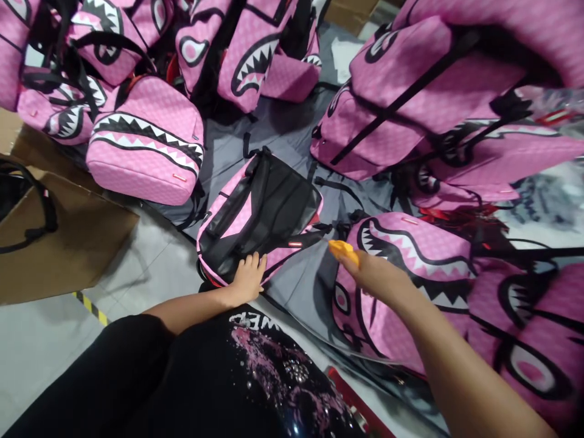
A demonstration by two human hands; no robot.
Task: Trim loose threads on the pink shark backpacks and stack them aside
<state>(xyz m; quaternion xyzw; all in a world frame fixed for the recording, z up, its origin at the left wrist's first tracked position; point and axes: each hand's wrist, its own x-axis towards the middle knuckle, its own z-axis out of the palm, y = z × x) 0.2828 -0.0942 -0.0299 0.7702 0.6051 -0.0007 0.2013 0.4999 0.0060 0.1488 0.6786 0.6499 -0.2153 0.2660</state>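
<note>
A pink and black backpack (283,188) lies in front of me with its black back panel and shoulder straps facing up. My left hand (249,280) rests on its lower edge, fingers stretched out over the black panel and a strap. To the right, my right hand (371,271) is closed around a small orange-yellow tool (343,249). The tool's tip is close to the end of a black shoulder strap (305,239); whether they touch I cannot tell. What kind of tool it is stays partly hidden by my fingers.
Grey cloth (292,298) covers the work surface. Pink shark-mouth backpacks crowd around: one at the left (146,146), one under my right arm (410,261), a tall pile at the right (401,91). An open cardboard box (68,243) stands at the left.
</note>
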